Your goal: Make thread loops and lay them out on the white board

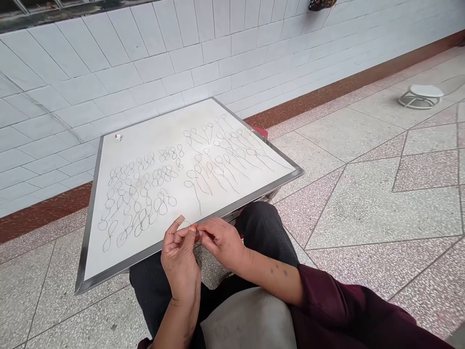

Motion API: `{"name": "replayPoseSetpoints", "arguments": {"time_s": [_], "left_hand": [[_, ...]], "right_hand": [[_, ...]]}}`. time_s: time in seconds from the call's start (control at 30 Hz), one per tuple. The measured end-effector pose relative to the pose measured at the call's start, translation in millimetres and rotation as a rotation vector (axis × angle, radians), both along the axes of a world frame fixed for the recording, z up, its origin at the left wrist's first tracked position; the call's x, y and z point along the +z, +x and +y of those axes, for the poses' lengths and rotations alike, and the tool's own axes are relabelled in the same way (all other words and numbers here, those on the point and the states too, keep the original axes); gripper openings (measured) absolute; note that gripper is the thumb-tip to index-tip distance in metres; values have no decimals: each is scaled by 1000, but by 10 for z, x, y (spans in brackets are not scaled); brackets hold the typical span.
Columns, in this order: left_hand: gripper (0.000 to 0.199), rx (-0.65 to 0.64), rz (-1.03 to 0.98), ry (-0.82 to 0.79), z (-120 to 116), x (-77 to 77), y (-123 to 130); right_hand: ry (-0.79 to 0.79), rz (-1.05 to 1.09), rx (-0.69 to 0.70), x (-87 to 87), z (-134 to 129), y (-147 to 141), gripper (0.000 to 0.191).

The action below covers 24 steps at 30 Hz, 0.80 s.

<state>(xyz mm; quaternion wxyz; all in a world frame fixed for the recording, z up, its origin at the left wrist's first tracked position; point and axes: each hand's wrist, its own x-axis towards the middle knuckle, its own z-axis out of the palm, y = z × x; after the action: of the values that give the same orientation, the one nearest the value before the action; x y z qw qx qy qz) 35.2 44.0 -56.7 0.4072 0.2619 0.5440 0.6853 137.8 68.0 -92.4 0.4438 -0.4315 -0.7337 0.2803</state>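
Note:
My left hand (182, 265) is closed in a pinch at the near edge of the white table (152, 133), with beige tape wrapped around one fingertip. Fingertip to fingertip with it, my right hand (225, 246) pinches too. Between them is a thin wire (186, 223), of which only a faint curve shows; the fingers hide the rest. Wire figure-eights (144, 220) lie in rows on the left half of the tabletop. On the right half are single wire loops with long straight tails (194, 191).
A small white and red object (118, 137) sits at the table's far left corner. Metal trim (232, 209) edges the tabletop. Behind it rises a white tiled wall (163, 68). A low white stool (423, 94) stands on the terrazzo floor at far right.

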Motion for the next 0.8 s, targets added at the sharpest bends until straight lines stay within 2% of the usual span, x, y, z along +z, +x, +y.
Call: {"name": "replayPoseSetpoints", "arguments": {"time_s": [0.2,0.37,0.5,0.8], "left_hand": [[44,-32,20,-12,-4,-6,-29],[44,-38,30,-25,-18,3,-46],[47,-39,22,-47,-22,10,-41],[46,-39,23,-37,-21,-8,-23]], "right_hand": [[-20,8,32,-28,2,38,17],[-25,63,13,-43,-11,46,10],[-48,68,-34,-17,-26,42,10],[-32,55,-24,49,-36,52,13]]}}
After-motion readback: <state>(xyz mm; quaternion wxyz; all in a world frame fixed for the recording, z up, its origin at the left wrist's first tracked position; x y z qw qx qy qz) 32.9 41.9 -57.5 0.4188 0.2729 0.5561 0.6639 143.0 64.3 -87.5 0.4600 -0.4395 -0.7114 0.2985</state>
